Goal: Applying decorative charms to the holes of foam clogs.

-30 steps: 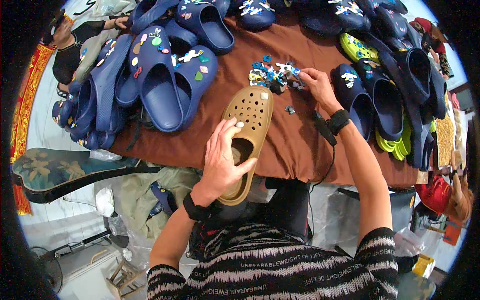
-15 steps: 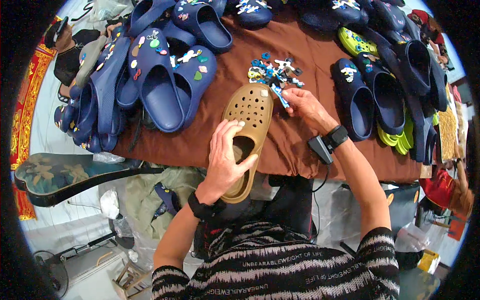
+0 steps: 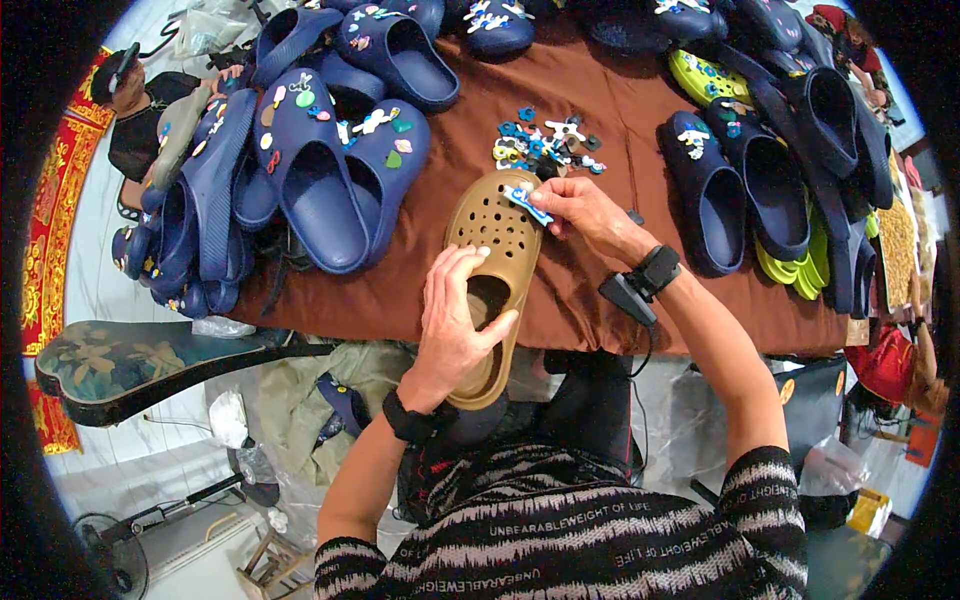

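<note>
A tan clog (image 3: 490,232) with a holed upper lies at the table's near edge, toe pointing away from me. My left hand (image 3: 455,315) is wrapped round its side and opening, fingers on the upper and thumb across the far rim. Between thumb and fingers of my right hand (image 3: 585,212) is a blue-and-white shoe charm (image 3: 527,204), held over the toe holes at the right. Whether its stud touches a hole is hidden. Just beyond the toe lies a pile of loose shoe charms (image 3: 550,140), blue, white, black and yellow.
Navy clogs with charms (image 3: 330,190) crowd the left of the brown cloth (image 3: 600,300). More navy clogs (image 3: 715,200) and a lime green clog (image 3: 705,78) stand right. A padded bench (image 3: 150,360) is at left. Another person (image 3: 140,110) sits at far left.
My right hand has moved left with the charm, from beside the clog's toe to over its upper. The charm has turned to lie more level. My left hand keeps its grip.
</note>
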`<state>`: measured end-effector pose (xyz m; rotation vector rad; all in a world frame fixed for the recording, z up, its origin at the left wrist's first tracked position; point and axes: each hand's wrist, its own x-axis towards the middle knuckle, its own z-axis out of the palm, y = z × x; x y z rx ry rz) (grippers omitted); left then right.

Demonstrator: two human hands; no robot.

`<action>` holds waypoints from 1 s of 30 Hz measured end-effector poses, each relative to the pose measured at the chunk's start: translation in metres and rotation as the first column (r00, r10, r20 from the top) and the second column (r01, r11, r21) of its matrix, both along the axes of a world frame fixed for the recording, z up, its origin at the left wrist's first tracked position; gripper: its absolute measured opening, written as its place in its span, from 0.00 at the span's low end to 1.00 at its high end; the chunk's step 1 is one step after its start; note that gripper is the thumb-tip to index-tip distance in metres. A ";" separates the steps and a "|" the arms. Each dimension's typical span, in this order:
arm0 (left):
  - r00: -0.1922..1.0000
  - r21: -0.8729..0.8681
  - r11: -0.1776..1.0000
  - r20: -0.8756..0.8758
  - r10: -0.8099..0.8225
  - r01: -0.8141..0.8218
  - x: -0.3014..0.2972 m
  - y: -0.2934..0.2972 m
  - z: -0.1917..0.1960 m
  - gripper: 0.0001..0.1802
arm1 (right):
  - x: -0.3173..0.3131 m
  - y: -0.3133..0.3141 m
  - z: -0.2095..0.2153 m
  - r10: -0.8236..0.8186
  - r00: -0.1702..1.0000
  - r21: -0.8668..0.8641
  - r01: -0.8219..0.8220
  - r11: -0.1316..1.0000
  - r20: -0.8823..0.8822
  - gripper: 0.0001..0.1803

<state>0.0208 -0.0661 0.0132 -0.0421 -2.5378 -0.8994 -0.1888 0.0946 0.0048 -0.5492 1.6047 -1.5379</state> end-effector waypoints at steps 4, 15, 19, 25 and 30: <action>1.000 -0.009 1.000 0.002 0.007 -0.007 0.001 -0.001 -0.001 0.44 | -0.001 -0.007 0.001 -0.082 0.995 0.036 0.084 0.996 -0.053 0.14; 1.000 0.013 1.000 -0.006 0.006 -0.006 0.000 0.002 0.000 0.44 | -0.009 -0.025 0.016 0.073 0.793 0.207 0.068 0.976 -0.605 0.17; 1.000 0.003 1.000 0.009 0.010 -0.010 0.001 0.001 0.001 0.44 | -0.004 -0.033 0.031 0.186 0.684 0.389 0.154 0.908 -0.705 0.19; 1.000 0.000 1.000 0.011 0.012 -0.012 0.000 0.000 -0.004 0.45 | -0.002 -0.036 0.032 0.273 0.626 0.485 0.193 0.853 -0.730 0.22; 1.000 0.048 0.999 0.004 0.007 -0.008 0.000 0.000 -0.004 0.43 | -0.002 -0.033 0.037 0.340 0.648 0.571 0.180 0.801 -0.682 0.24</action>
